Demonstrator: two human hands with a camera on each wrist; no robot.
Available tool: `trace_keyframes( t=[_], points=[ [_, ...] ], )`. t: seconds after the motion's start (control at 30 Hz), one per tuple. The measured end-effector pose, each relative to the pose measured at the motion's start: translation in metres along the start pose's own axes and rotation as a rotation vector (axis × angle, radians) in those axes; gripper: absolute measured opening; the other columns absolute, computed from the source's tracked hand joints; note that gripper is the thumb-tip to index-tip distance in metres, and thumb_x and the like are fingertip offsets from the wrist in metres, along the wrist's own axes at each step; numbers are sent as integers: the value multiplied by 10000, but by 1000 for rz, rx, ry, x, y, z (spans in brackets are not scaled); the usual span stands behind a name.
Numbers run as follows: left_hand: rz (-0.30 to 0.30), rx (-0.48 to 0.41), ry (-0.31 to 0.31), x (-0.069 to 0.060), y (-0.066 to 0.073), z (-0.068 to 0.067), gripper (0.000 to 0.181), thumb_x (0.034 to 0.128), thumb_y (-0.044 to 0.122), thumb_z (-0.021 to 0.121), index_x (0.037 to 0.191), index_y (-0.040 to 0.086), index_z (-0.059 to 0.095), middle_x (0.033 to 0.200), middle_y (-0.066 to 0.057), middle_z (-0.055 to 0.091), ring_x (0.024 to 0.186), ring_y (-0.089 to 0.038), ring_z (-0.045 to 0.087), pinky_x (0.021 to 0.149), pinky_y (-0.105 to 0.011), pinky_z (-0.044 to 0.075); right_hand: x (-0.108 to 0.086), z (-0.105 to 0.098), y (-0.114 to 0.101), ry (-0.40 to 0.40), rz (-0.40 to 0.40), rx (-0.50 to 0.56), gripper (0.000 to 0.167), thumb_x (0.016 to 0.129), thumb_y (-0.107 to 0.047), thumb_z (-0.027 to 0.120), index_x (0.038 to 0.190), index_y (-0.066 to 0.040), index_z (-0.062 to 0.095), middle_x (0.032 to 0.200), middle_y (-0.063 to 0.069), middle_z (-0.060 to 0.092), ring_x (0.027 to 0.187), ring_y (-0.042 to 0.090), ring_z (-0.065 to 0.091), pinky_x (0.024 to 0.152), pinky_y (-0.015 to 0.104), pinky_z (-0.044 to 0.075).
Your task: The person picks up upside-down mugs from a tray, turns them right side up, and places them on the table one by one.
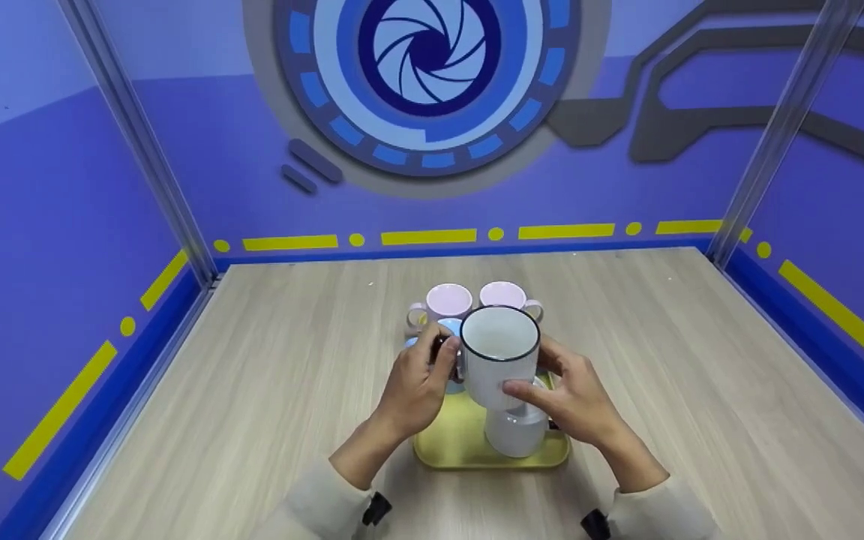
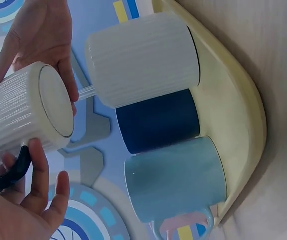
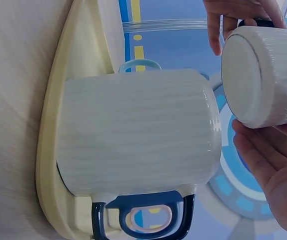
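Observation:
Above the tray, my two hands hold a white ribbed mug point(image 1: 500, 379) with a black rim, mouth up. My left hand point(image 1: 415, 382) grips its dark handle point(image 2: 14, 172). My right hand point(image 1: 578, 394) holds the body from the other side, thumb in front. A second white ribbed mug point(image 3: 141, 132) stands below on the yellow tray point(image 1: 451, 442), its black-edged end down and its handle point(image 3: 183, 220) dark. Beside it in the left wrist view are a dark blue mug point(image 2: 158, 121) and a light blue mug point(image 2: 176, 177). The held mug partly covers these in the head view.
Two pink mugs point(image 1: 448, 298) point(image 1: 503, 294) stand side by side behind the held mug, handles pointing outward. Under everything is a wood-grain table point(image 1: 289, 360). Blue printed walls point(image 1: 432, 210) enclose it at the back and both sides.

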State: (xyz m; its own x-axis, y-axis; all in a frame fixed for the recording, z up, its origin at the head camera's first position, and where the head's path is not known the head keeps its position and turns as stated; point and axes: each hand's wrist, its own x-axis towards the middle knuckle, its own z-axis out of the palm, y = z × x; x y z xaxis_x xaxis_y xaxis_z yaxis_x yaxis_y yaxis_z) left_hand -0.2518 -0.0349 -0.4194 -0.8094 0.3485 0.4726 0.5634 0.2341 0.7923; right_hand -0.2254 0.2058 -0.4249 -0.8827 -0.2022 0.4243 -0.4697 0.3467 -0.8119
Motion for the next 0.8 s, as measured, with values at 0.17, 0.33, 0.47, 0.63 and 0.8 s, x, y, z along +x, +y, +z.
trace_keyframes(
  t=[0.17,0.33,0.47,0.63,0.8],
  points=[
    [-37,-104,-60,4,-3,3,256,1143,304,357,1068,98,489,776,-69,496,678,-134,554,633,-303,586,0,1,2,-5,17,14,640,840,-193,872,1416,-142,597,1255,-1,726,1101,185,714,965,339,588],
    [-80,-193,-96,6,-5,5,267,1147,307,336,1081,82,465,784,-84,502,653,-148,556,604,-339,604,0,3,7,-6,33,21,641,841,-202,875,1413,-131,595,1260,19,718,1107,189,711,975,353,587],
    [-91,-208,-91,6,-5,5,259,1145,307,348,1081,84,466,781,-49,488,658,-157,548,610,-396,606,1,4,8,-16,49,21,627,839,-211,877,1396,-122,602,1261,23,715,1116,187,709,989,368,580],
    [-91,-241,-84,6,-6,5,263,1144,305,351,1079,79,469,769,-49,467,648,-202,525,592,-353,590,2,6,9,-20,34,32,597,845,-178,869,1378,-99,612,1238,46,724,1106,180,709,979,322,581],
    [-111,-279,-78,5,-8,5,282,1147,293,339,1053,59,467,758,-49,458,649,-227,509,579,-297,570,2,6,9,-25,37,35,578,849,-177,866,1363,-87,618,1233,55,728,1104,177,711,979,307,578]
  ],
)
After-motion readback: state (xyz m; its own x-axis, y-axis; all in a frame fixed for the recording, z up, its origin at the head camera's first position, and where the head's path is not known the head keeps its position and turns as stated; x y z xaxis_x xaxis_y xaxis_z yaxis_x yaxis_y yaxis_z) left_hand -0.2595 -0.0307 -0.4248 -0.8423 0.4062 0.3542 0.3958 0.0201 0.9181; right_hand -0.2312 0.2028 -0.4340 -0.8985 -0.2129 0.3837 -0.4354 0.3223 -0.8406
